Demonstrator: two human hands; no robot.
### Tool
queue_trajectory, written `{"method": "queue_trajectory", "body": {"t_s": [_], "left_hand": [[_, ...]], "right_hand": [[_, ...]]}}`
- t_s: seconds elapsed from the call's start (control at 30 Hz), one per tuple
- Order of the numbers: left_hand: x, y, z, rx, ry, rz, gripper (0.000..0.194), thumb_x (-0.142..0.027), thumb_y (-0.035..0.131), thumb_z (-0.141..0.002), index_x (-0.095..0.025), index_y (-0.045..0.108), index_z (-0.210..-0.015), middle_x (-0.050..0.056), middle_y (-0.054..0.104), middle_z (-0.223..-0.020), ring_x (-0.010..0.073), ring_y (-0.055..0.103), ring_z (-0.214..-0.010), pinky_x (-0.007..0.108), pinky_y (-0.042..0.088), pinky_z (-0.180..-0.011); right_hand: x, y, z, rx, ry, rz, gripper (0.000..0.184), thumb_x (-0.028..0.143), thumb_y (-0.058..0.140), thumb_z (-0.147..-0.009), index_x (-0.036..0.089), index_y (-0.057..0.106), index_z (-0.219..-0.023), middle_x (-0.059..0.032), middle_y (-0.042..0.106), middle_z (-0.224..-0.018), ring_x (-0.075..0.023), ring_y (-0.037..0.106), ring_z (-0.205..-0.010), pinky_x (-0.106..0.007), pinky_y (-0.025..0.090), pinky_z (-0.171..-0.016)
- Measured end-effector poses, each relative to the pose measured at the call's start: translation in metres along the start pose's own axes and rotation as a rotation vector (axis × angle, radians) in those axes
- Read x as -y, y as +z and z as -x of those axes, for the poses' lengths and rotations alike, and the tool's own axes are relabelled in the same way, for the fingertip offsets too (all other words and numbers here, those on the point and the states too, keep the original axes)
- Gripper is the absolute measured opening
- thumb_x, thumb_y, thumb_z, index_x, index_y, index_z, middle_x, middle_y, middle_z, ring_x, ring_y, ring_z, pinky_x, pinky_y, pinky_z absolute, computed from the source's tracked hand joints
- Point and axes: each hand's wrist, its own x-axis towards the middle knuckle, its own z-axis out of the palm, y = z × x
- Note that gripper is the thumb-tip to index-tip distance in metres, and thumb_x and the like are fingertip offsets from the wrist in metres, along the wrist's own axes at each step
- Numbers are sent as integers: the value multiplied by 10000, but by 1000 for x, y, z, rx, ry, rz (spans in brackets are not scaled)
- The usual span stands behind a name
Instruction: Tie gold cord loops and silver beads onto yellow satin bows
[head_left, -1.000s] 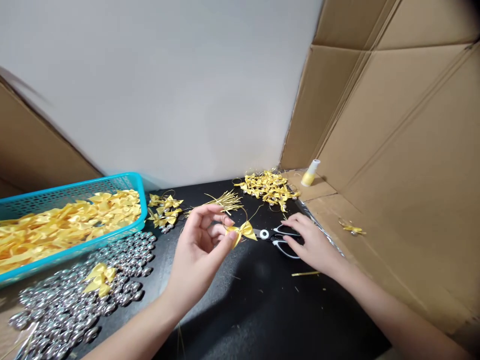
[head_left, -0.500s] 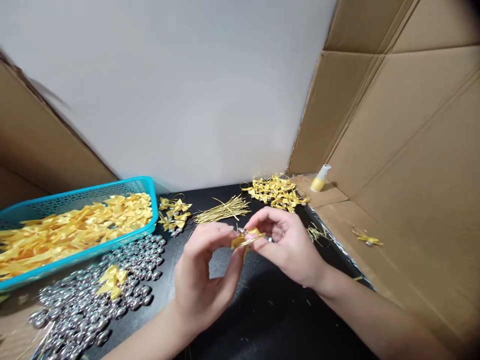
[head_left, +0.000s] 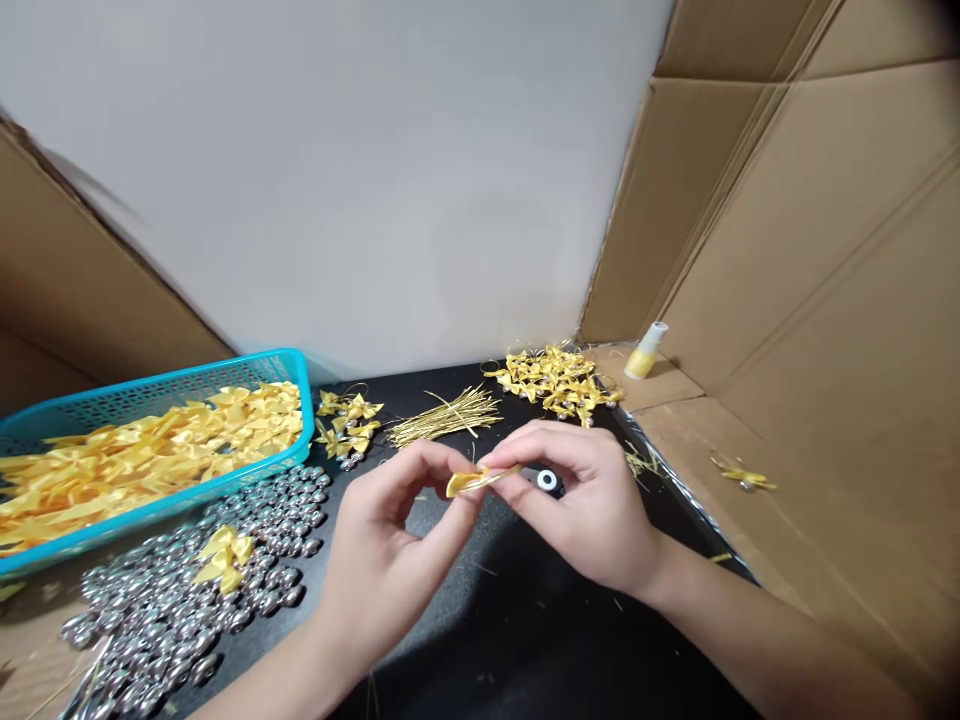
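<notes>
A yellow ribbon bow [head_left: 463, 484] is pinched between my two hands above the black table. The fingertips of my left hand [head_left: 405, 520] close on its left side. Thumb and fingers of my right hand [head_left: 581, 490] press together at its other end, where a thin gold strand runs along it. Fingertips hide the middle of the bow. Behind my right fingers shows part of a dark object with a white ring [head_left: 547, 482]. Beyond my hands lies a bundle of gold twist ties [head_left: 450, 417].
At left, a turquoise basket [head_left: 306, 400] holds many yellow bows, with silver beads [head_left: 165, 610] spread before it and loose bows [head_left: 225, 558] on them. Finished-looking bows [head_left: 555, 380] pile at the back. A small bottle [head_left: 646, 352] and one bow [head_left: 742, 476] sit on cardboard at right.
My fingertips have drawn closer together around the bow, covering more of its middle. The dark object with the white ring now shows more behind my right fingers.
</notes>
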Motion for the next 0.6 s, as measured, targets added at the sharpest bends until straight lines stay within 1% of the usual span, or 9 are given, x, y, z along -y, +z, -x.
{"method": "queue_trajectory", "body": {"t_s": [0.1, 0.23, 0.3, 0.43, 0.53, 0.6], "left_hand": [[-1, -3, -2, -11, -2, 15, 73, -163, 648, -812, -212, 661, -759, -45, 660, -655, 67, 588, -577, 122, 469, -536], [-2, -4, -3, 1, -32, 66, 100, -150, 643, -811, -225, 687, -762, -51, 676, -639, 58, 604, -551, 101, 467, -510], [-2, -3, -3, -11, -34, 67, 113, -142, 632, -813, -227, 691, -767, -52, 678, -640, 56, 606, -551, 96, 468, -509], [-2, -3, -2, -54, -11, 37, 112, -132, 635, -802, -226, 680, -760, -56, 672, -648, 57, 607, -565, 98, 470, -516], [1, -3, 0, -63, 35, -7, 111, -128, 639, -806, -233, 674, -800, -51, 684, -706, 69, 618, -617, 123, 493, -568], [4, -3, 2, -70, 81, -37, 112, -129, 638, -819, -236, 666, -835, -45, 682, -745, 78, 623, -665, 148, 505, -617]], "right_hand": [[-1, -1, 1, 1, -31, 13, 107, 59, 650, -797, 139, 714, -827, -46, 725, -786, -126, 676, -726, -248, 552, -669], [-2, 1, 4, -21, 53, 3, 83, 93, 657, -802, 155, 694, -844, -27, 721, -777, -122, 682, -698, -246, 564, -659], [-1, 0, 5, -49, 64, 6, 94, 92, 651, -793, 160, 670, -855, -22, 712, -790, -124, 681, -704, -255, 568, -672], [3, -3, 3, -103, -40, 146, 109, 69, 632, -740, 173, 605, -752, -11, 630, -762, -137, 613, -721, -281, 518, -653], [5, -3, 1, -65, -59, 227, 107, 76, 638, -728, 172, 591, -729, 0, 588, -727, -125, 553, -677, -268, 473, -605], [5, -1, 0, -53, -55, 237, 103, 78, 640, -740, 170, 595, -753, 1, 598, -730, -120, 554, -673, -259, 471, -604]]}}
